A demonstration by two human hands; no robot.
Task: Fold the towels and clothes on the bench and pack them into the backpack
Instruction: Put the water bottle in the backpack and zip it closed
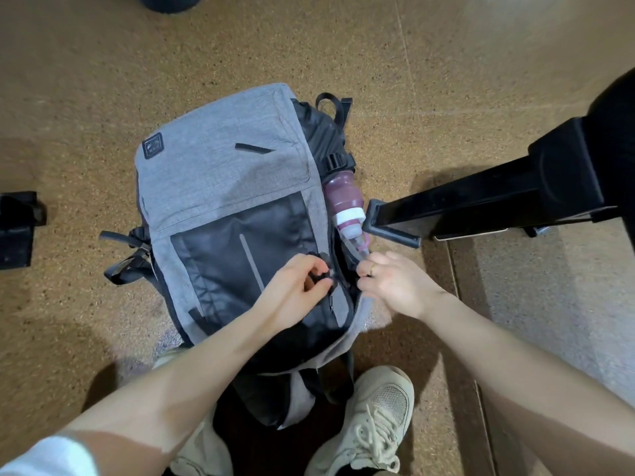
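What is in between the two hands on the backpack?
In the head view, between the left hand and right hand lies the backpack's dark zipper edge; the left hand pinches a small black pull there.

Black bench leg [481, 204] crowds backpack's [223, 173] right (bottle [345, 197] between); left floor [86, 115] open.

The place looks like a gym or changing-room area, though nothing here settles it. The floor [412, 80] is a speckled, cork-brown sheet surface with thin seams running across it, the sort laid in sports halls; at the right edge it meets a paler grey speckled strip [556, 304] along a dark border line. A black bench leg [481, 201] with a flat foot stands on the floor at the right. A grey backpack [223, 159] carrying a purple water bottle [343, 194] in its side pocket, and beige trainers [371, 424], suit such a setting.
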